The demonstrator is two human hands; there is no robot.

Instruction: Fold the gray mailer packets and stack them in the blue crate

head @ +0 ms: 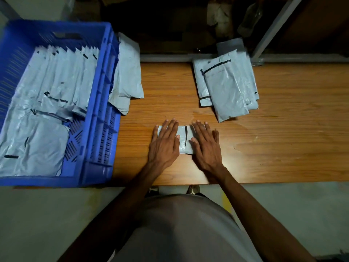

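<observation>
We press our left hand and right hand, fingers straight and slightly spread, flat on the folded gray mailer packet on the counter, likely creasing it for the blue crate.

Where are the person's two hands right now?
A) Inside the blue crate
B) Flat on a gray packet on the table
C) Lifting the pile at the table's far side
B: the left hand and right hand lie with straight fingers on the folded gray packet on the wooden table.
</observation>
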